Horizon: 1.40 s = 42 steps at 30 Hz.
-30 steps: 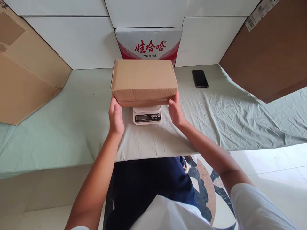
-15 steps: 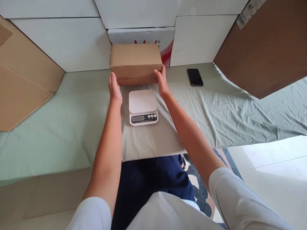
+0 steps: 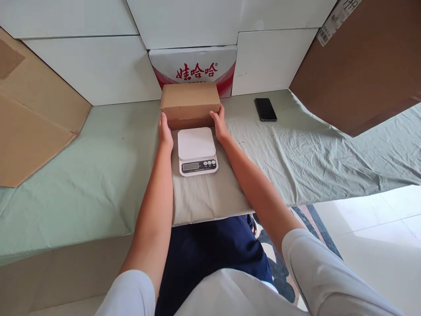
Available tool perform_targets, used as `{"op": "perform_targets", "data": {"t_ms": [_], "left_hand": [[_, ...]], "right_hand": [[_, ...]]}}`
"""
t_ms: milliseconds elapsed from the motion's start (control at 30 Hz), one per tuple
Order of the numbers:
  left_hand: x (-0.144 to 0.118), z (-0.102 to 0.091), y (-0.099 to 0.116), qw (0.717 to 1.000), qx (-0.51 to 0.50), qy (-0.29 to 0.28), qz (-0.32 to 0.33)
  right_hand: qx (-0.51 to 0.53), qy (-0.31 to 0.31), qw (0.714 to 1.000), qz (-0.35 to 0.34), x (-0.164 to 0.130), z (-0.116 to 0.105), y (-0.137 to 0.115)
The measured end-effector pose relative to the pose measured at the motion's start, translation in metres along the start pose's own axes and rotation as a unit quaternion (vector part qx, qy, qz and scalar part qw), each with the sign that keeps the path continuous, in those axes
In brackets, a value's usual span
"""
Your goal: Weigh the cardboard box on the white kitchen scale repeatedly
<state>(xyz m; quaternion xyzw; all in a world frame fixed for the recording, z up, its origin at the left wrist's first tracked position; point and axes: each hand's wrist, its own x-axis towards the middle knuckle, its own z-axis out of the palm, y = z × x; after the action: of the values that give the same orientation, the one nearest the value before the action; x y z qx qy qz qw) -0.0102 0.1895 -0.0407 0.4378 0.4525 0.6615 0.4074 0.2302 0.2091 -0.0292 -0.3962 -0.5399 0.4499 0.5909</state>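
A small brown cardboard box (image 3: 190,96) is held between my two hands, just behind a white digital kitchen scale (image 3: 196,145). My left hand (image 3: 165,132) presses on the box's left side. On the right side, my right hand (image 3: 219,123) grips the near corner, thumb on the front face. The scale lies flat on the cloth with its buttons and display facing me; nothing rests on its plate. The underside of the box is hidden, so I cannot tell whether it touches the table.
Behind the box stands a white and red printed carton (image 3: 197,59) against white panels (image 3: 266,61). A black phone (image 3: 265,109) lies to the right on the green cloth (image 3: 108,175). Large cardboard pieces flank the table at left (image 3: 36,118) and right (image 3: 355,70).
Both hands have lowered the box and brought it slightly nearer the scale. More of the red lettering on the carton behind now shows. The camera view has tilted a little.
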Motion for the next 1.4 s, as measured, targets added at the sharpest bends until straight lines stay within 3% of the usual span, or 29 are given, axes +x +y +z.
{"op": "perform_targets", "data": {"t_ms": [233,500,667,833,1033,1400], "left_hand": [[-0.005,0.004,0.016,0.998,0.022,0.029,-0.04],[0.0,-0.045,0.06,0.995,0.049,0.071,-0.041],[0.004,-0.046,0.044,0.995,0.058,0.065,-0.054],[0.003,-0.025,0.021,0.997,0.05,0.042,-0.047],[0.001,-0.002,0.013,0.998,-0.027,0.028,-0.047],[0.003,-0.01,0.008,0.999,0.01,0.016,-0.033]], "right_hand": [[0.003,0.003,1.0,-0.006,0.0,0.002,0.001],[0.006,0.088,0.996,0.025,0.014,-0.035,-0.001],[0.011,0.062,0.996,0.066,0.01,-0.033,0.001],[0.021,0.004,0.999,0.047,0.001,-0.016,-0.004],[-0.002,-0.017,1.0,0.015,-0.006,-0.01,-0.012],[-0.007,-0.044,0.999,0.009,-0.008,-0.005,-0.013]]}}
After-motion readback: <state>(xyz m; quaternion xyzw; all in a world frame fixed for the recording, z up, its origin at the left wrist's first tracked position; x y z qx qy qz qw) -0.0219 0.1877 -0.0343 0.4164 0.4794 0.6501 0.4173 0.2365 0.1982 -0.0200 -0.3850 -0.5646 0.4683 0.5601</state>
